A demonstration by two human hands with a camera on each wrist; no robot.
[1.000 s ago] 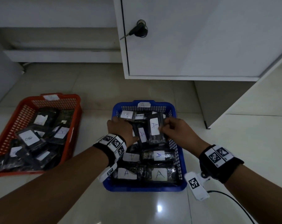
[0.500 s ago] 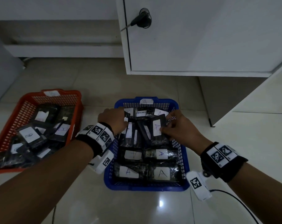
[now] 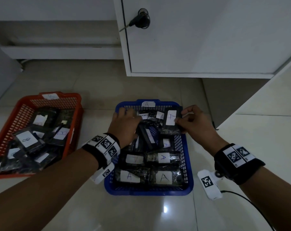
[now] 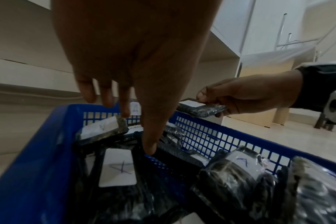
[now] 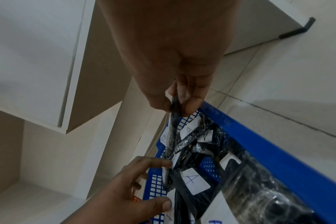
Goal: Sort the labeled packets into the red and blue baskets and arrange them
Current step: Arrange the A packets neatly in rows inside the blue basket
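Packet (image 3: 170,121) pinched between right hand (image 3: 197,125) fingers (image 5: 192,103).

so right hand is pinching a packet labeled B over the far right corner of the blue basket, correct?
Not quite: the packet that the right hand pinches over the blue basket is labeled A, not B. The head view shows the letter plainly. The hand, the pinch and the far right corner are as you say.

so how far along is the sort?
Done: B packets in the red basket, A packets in the blue basket, near rows neat. In hand: right hand pinches an A packet; left hand reaches in. Left: tidy the blue basket's far end and the jumbled red basket.
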